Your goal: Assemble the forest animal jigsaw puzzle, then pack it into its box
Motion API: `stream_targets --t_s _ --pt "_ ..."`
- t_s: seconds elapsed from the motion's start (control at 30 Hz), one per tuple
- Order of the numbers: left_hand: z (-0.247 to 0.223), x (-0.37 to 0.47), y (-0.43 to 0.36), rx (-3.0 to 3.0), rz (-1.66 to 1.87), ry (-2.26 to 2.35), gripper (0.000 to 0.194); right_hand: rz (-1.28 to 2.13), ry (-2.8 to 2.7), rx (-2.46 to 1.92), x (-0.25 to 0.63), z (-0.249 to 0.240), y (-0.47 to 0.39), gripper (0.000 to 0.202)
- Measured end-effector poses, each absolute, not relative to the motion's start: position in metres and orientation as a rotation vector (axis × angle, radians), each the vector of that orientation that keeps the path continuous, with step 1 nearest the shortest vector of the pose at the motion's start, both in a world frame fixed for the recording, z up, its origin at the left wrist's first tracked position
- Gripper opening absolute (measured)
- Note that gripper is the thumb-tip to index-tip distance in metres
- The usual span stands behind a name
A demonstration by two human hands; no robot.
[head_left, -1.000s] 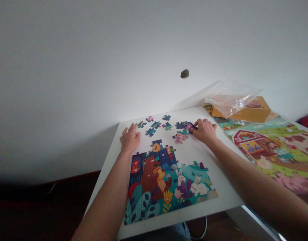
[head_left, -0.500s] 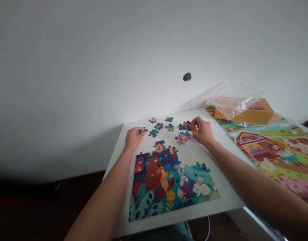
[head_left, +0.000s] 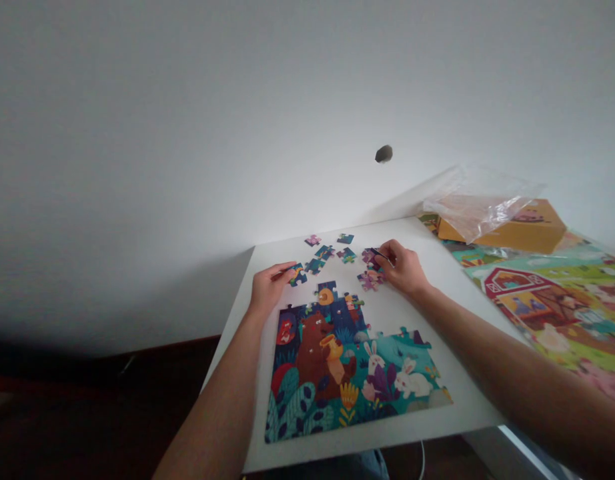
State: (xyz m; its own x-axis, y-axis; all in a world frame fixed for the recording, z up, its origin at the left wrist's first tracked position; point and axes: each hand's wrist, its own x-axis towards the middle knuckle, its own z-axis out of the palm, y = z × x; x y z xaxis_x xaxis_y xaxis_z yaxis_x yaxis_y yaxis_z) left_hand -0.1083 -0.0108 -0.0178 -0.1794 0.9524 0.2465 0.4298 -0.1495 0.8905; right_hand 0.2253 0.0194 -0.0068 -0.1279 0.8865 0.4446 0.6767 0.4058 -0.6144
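A partly assembled jigsaw puzzle (head_left: 317,360) with a bear and two rabbits lies on the white table (head_left: 427,427). My left hand (head_left: 271,288) pinches a blue-and-yellow puzzle piece (head_left: 298,275) just above the assembled part's upper left corner. Farther right, my right hand (head_left: 403,268) is closed on a dark purple puzzle piece (head_left: 378,257), partly covered by the fingers. Close to that hand lie pink-and-purple puzzle pieces (head_left: 369,281). Several loose puzzle pieces (head_left: 315,266) are scattered between both hands.
To the right is a finished farm-scene puzzle (head_left: 552,307). An orange box (head_left: 527,233) stands at its back, with a clear plastic bag (head_left: 480,207) draped on it. Behind the table rises a white wall (head_left: 237,133) with a dark hole (head_left: 384,154).
My left hand has brought its piece down closer to the assembled puzzle, and more of the piece now shows. My right hand stays by the pieces on the right. The view has shifted slightly.
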Motion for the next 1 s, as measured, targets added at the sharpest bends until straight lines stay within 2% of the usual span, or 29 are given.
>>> stream_targets --t_s 0.17,0.33,0.47,0.6,0.73,0.87,0.93,1.0 --pt "-0.010 -0.096 -0.015 1.675 1.161 1.575 0.031 0.356 -1.856 -1.377 0.227 -0.009 0.023 0.018" --pt "-0.012 -0.092 -0.014 1.709 1.120 1.558 0.029 0.401 -1.837 -1.391 0.228 -0.009 0.025 0.022" --pt "-0.006 -0.080 -0.019 1.724 1.139 1.501 0.029 0.589 -1.945 -1.212 0.224 -0.006 0.019 0.028" --pt "0.003 -0.059 -0.032 1.776 1.028 1.374 0.027 0.710 -2.135 -1.173 0.220 -0.007 0.017 0.025" --pt "0.007 -0.042 -0.040 1.878 0.878 1.385 0.022 0.492 -2.191 -1.411 0.229 -0.004 0.024 0.024" --pt "0.006 -0.036 -0.041 1.862 0.948 1.419 0.024 0.180 -2.119 -1.663 0.241 0.008 0.023 0.023" --pt "0.005 -0.031 -0.042 1.855 1.001 1.418 0.025 0.125 -2.054 -1.582 0.237 0.014 0.014 0.020" --pt "0.003 -0.025 -0.045 1.853 1.025 1.388 0.024 0.260 -2.065 -1.335 0.226 0.016 0.001 0.022"
